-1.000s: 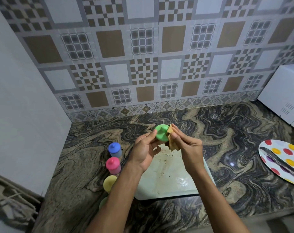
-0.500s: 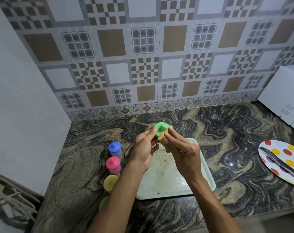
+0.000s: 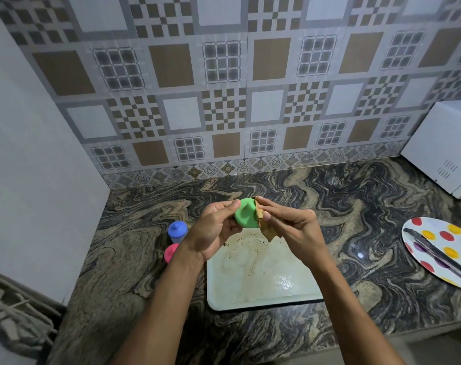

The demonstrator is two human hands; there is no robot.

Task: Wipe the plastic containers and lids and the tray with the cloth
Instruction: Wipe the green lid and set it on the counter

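My left hand [image 3: 213, 230] holds a green lid [image 3: 246, 214] up above the far end of the tray, its knobbed top facing me. My right hand [image 3: 290, 225] pinches a small tan cloth [image 3: 265, 227] against the lid's right edge. Below them lies a pale green tray [image 3: 263, 283] with brown smears on it. At the left of my forearm stand a blue-lidded container [image 3: 177, 231] and a pink-lidded container [image 3: 171, 252], the pink one partly hidden by my arm.
A dark marbled counter [image 3: 356, 204] runs to a tiled back wall. A white appliance [image 3: 442, 146] stands at the far right. A polka-dot plate [image 3: 435, 248] with a dark utensil [image 3: 440, 255] across it lies at the right edge. A grey wall closes the left side.
The green lid has been turned in my left hand, its knobbed top now facing me. The cloth has shifted round the lid's right edge. My left arm now hides the yellow-lidded container.
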